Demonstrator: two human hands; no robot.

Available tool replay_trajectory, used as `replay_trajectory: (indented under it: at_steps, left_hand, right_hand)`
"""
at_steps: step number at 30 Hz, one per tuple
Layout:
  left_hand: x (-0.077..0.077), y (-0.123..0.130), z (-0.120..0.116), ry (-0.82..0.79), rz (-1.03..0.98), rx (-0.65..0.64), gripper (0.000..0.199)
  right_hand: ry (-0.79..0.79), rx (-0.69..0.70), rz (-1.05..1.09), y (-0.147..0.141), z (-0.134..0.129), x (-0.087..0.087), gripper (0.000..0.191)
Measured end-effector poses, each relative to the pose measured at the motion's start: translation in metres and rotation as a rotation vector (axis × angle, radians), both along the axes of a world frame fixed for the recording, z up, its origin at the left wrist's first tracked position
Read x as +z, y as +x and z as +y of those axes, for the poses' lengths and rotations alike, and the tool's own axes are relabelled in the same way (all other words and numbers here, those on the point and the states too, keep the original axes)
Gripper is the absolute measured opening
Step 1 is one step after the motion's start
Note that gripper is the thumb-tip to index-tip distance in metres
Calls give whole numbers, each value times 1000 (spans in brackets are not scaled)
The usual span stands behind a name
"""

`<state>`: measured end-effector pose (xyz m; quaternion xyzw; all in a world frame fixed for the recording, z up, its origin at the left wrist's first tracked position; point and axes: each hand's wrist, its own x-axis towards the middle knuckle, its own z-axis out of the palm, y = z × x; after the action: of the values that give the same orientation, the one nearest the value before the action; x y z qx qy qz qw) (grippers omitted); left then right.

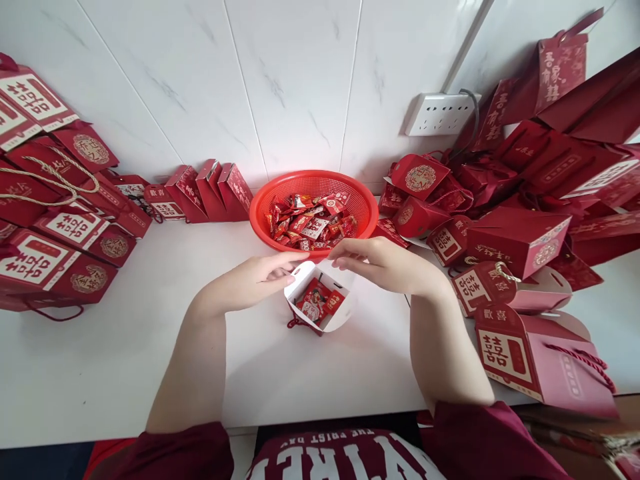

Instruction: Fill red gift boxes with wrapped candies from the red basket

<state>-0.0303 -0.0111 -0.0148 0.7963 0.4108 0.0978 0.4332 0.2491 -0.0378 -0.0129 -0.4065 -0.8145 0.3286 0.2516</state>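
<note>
I see the open box (pixel 342 316) on the worktop (pixel 280 380), red packets (pixel 314 305) inside. My left hand (pixel 257 275) and right hand (pixel 383 265) are at its flaps; I cannot tell whether either grip pinches.

The right hand (pixel 376 261) partly hides the candy box (pixel 338 320).
</note>
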Motion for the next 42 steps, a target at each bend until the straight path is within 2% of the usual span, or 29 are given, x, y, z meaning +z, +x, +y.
replay_trajectory:
  at_steps: [2,4,8,10,14,17,20,23,28,30,34,36,39,42]
  left_hand:
    - [-7,-7,-4,-29,-72,65,56]
    - [-20,-12,-7,-44,-167,82,60]
    - [-53,-12,-11,-74,-355,-14,78]
    - [-68,-7,-14,-69,-428,-7,85]
    - [-90,9,-21,-60,-546,148,76]
    - [-99,19,-27,-73,-575,244,70]
    - [-104,25,-31,-70,-555,271,68]
    - [-106,29,-34,-30,-512,272,69]
    - [-110,29,-33,12,-556,262,66]
    - [-113,25,-31,-16,-554,235,60]
    - [-123,20,-29,-62,-535,179,44]
    - [-127,22,-29,-5,-551,204,38]
    - [-129,25,-29,181,-581,248,30]
    - [-126,25,-28,364,-589,163,28]
  right_hand:
    - [2,-50,93,8,-9,-3,21]
    - [10,-159,194,13,-17,-13,24]
    - [71,-515,402,19,-25,-51,29]
    - [101,-641,484,17,-25,-72,31]
    - [81,-706,552,7,-27,-100,31]
    - [44,-656,522,0,-31,-106,28]
    - [63,-574,506,-4,-36,-105,24]
    - [121,-482,483,-5,-40,-104,22]
    - [229,-345,521,-7,-44,-109,32]
    - [264,-310,529,-9,-46,-112,32]
    - [443,-269,563,-9,-48,-113,26]
    - [457,-202,559,-7,-48,-113,31]
    - [371,-8,439,-6,-46,-110,49]
    - [308,140,281,-8,-44,-107,64]
